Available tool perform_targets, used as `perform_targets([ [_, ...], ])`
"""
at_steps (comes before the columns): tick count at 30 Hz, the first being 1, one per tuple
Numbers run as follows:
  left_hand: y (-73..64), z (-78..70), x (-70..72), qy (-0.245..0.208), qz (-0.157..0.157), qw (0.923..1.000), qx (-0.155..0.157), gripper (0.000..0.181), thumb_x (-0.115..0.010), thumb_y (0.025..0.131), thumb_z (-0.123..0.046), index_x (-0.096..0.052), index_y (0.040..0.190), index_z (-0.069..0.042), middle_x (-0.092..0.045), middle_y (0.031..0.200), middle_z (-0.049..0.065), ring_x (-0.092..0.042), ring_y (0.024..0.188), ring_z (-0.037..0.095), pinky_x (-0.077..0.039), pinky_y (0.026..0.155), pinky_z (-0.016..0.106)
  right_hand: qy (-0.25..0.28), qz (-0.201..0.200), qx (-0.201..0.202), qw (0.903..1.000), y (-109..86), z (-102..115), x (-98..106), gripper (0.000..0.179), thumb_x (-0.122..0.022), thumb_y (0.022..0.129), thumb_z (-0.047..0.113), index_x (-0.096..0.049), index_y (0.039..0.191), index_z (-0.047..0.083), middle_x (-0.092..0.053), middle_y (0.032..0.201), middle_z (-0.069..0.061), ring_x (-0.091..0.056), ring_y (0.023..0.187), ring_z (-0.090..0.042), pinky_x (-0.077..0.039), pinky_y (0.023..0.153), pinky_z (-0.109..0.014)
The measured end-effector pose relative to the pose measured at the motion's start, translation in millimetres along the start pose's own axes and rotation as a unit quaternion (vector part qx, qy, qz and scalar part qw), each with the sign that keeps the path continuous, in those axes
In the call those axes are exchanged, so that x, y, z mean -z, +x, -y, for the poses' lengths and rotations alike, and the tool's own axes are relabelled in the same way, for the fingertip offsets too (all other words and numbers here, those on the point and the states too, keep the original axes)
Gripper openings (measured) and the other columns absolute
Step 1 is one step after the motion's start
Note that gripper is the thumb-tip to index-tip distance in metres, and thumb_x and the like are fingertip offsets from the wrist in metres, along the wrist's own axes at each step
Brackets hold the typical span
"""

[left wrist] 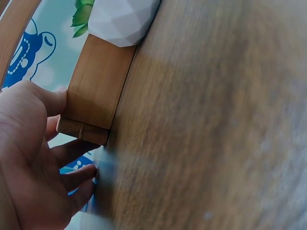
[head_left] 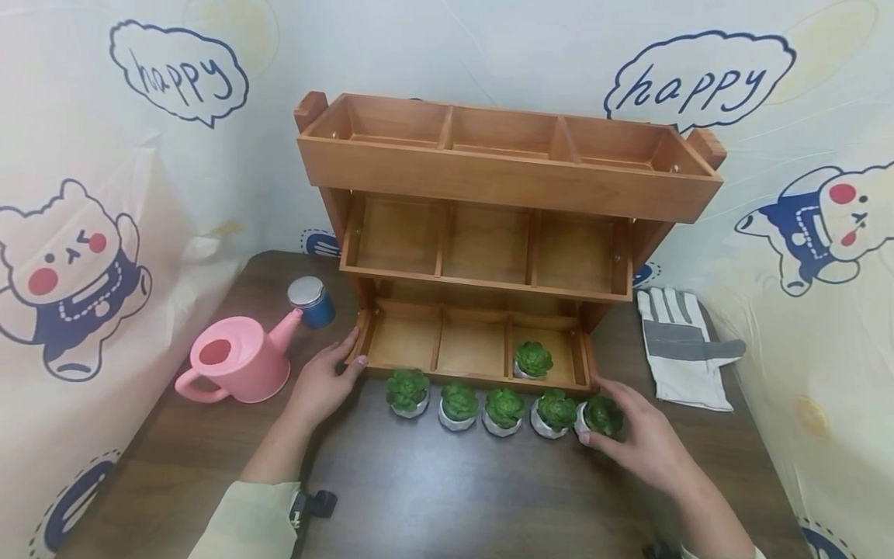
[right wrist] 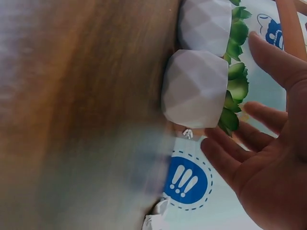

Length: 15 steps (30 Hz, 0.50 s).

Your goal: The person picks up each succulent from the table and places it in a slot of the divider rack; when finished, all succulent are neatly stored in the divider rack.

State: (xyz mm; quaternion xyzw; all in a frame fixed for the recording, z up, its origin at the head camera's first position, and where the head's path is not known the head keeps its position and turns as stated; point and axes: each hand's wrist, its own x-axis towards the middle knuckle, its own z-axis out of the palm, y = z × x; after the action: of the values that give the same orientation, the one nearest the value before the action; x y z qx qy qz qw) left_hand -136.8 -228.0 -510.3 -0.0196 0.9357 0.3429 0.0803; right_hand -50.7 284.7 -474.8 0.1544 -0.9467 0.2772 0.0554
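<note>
A three-tier wooden planter shelf (head_left: 440,167) with divided trays stands at the back of the table. My left hand (head_left: 324,384) grips the left front corner of its bottom tray (left wrist: 98,79), thumb on the front board and fingers round the end. Several potted succulents (head_left: 504,407) in white faceted pots line up before the shelf. Around the rightmost succulent (head_left: 602,415), my right hand (head_left: 649,446) is spread with loose fingers; the right wrist view shows them beside its leaves and pot (right wrist: 196,88). Another succulent (head_left: 533,361) sits in the bottom tray's right compartment.
A pink watering can (head_left: 240,361) stands at the left, its spout near a blue can with a silver lid (head_left: 312,301). Grey-and-white gloves (head_left: 684,349) lie right of the shelf. Printed cloth (head_left: 447,46) hangs behind and at both sides of the table.
</note>
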Motion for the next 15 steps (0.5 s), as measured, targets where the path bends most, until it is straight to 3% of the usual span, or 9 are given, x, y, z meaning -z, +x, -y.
perform_targets([
  [15, -3.7, -0.2, 1.9, -0.008, 0.008, 0.9998, 0.016, 0.071, -0.051, 0.101, -0.064, -0.028, 0.163, -0.039, -0.035, 0.164, 0.022, -0.029, 0.151, 0.048, -0.026, 0.113, 0.075, 0.0, 0.023, -0.036, 0.9991, -8.4, -5.6, -3.6, 0.083, -0.094, 0.076, 0.018, -0.054, 0.147, 0.003, -0.061, 0.137, -0.022, -0.062, 0.121, -0.044, -0.051, 0.1, -0.062],
])
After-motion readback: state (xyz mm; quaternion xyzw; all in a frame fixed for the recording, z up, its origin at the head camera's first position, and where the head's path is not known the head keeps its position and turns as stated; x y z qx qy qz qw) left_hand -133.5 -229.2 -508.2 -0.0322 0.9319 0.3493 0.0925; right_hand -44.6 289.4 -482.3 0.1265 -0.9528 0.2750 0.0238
